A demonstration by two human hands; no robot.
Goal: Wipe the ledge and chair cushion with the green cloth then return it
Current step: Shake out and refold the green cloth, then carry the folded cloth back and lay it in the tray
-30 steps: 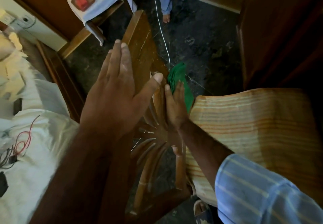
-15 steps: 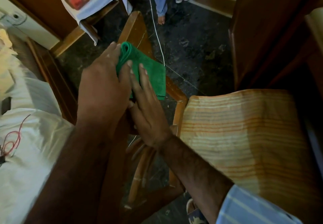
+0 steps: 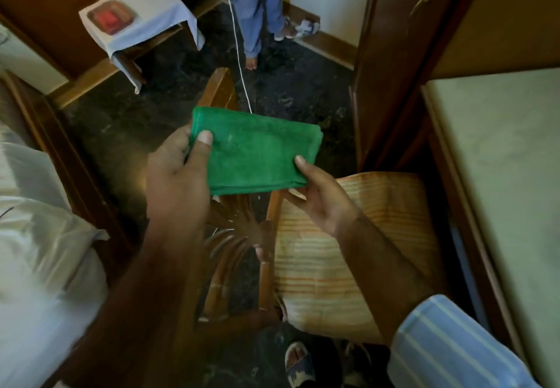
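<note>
At the far left lies white bedding (image 3: 39, 251), its edge close against a dark wooden frame (image 3: 75, 172), and beyond that a strip of dark stone floor (image 3: 127, 136) runs up to a small stool draped in white cloth (image 3: 163, 14) carrying a reddish box (image 3: 110, 17) whose markings are too blurred to read. The left hand (image 3: 178, 172) pinches the left end of the green cloth (image 3: 257, 151), thumb on top and fingers curled beneath. The cloth is folded into a flat rectangle and held in the air above the carved wooden chair arm (image 3: 230, 251), touching neither chair nor floor. The right hand (image 3: 321, 196) grips the cloth's lower right corner between thumb and fingers, just above the striped chair cushion (image 3: 348, 266). Open floor stretches ahead of the cloth toward a standing person's blue trouser legs (image 3: 257, 8). To the right a tall wooden cabinet (image 3: 394, 69) and a pale ledge (image 3: 500, 175) crowd the cushion, leaving only a narrow gap. No writing is readable anywhere.
</note>
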